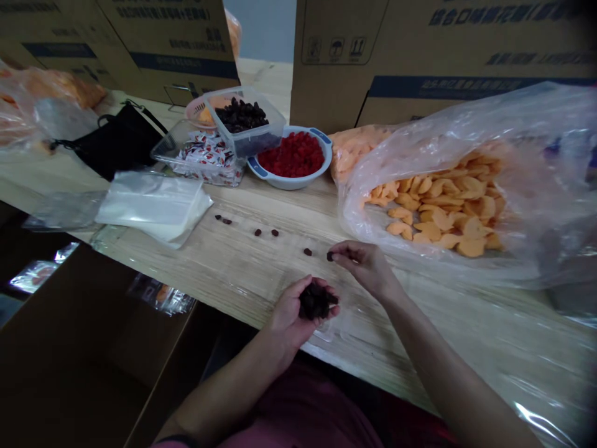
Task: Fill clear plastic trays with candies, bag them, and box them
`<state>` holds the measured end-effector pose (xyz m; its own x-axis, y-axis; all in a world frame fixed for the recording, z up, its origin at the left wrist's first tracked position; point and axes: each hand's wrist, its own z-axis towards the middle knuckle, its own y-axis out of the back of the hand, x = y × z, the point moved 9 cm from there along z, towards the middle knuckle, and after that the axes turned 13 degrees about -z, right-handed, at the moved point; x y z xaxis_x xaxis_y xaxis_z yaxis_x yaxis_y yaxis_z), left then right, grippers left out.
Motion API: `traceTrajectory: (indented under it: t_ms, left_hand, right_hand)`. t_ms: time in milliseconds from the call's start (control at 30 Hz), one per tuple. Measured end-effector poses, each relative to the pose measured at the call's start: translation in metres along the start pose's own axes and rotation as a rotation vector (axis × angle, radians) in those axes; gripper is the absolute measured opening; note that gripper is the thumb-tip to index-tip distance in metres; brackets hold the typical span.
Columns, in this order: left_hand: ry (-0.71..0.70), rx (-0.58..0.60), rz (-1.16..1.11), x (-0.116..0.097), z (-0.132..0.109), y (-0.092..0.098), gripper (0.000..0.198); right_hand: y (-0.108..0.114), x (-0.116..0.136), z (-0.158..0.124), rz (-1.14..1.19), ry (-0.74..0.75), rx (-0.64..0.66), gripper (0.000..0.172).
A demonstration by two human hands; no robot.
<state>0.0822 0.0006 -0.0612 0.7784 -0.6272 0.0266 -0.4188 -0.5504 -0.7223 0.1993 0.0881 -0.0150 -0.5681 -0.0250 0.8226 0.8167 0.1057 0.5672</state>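
Brown cardboard box [420, 43] beyond the fingers of the right hand [366, 264]: umbrella icon [336, 47], up-arrow icon [358, 47], Chinese print [485, 15] mostly blurred. Pale wood-grain table [242, 267] beneath. Right thumb and index pinched together on one dark piece [330, 256]; too small to read its long axis. Left hand [291, 317], nearer the body: fingers half-curled, cupping a dark handful [313, 301]. Loose dark pieces [275, 233] lie left of the right fingertips, strung in a row.

Single head-worn view from above, near, facing forward and down over hands [289, 314] [370, 267] and table [247, 267]
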Motion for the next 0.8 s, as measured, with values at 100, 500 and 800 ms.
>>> traceTrajectory:
  t_ms: [100,500,800]
  left_hand:
    - [-0.010,0.012,-0.007,-0.004,-0.001,0.000,0.024]
    - [-0.049,-0.001,-0.025,-0.010,-0.001,-0.004,0.030]
    - [0.130,-0.028,-0.010,0.033,0.001,0.000,0.034]
  right_hand:
    - [-0.005,0.002,0.017,-0.320,0.065,0.022,0.013]
    - [-0.005,0.038,-0.011,-0.269,0.264,0.085,0.010]
    - [0.017,0.017,-0.087,-0.052,0.087,0.097,0.016]
